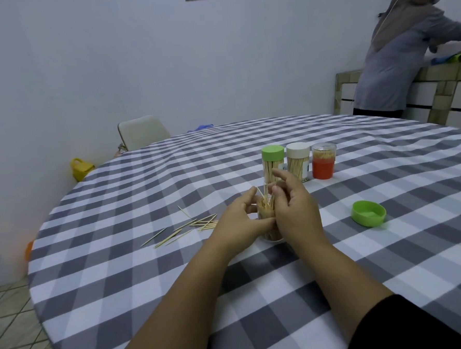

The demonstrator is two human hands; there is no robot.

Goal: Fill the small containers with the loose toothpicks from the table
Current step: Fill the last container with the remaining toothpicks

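A: How are the hands placed?

B: A clear open container is clasped between them; the left hand is curled round its near side, and the right hand is wrapped about its far side, index finger lifted. A tuft of toothpicks is seen sticking up out of the top.

A: Where are the loose toothpicks found?

B: They are scattered on the checked tabletop, just left of the left hand. Behind the hands three filled containers are stood in a row: green-capped, white-capped, red. A green lid is laid well to the right
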